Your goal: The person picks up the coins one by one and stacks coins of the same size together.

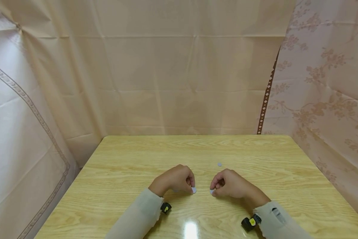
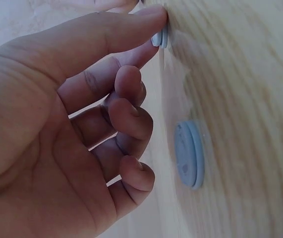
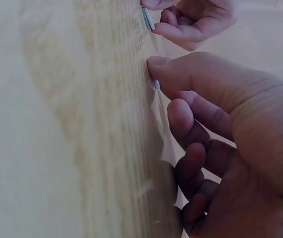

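Near the middle of the table (image 1: pixel 131 156), my left hand (image 1: pixel 179 179) pinches a small pale blue disc (image 1: pixel 194 190) between thumb and forefinger, its edge close to the tabletop. A short gap to the right, my right hand (image 1: pixel 232 184) pinches a second disc (image 1: pixel 212 191) the same way; the fingers cover much of it. The other fingers of both hands are curled. Under the left hand, the left wrist view shows another blue disc (image 2: pixel 188 154) flat on the wood, with a doubled edge; I cannot tell whether that is a reflection.
One more pale disc (image 1: pixel 219 164) lies on the wood beyond the right hand. Beige curtain (image 1: pixel 179 83) hangs along the table's far edge, with patterned cloth (image 1: pixel 331 99) to the right and pale cloth (image 1: pixel 17 132) to the left. Each wrist carries a small black camera (image 1: pixel 249 224).
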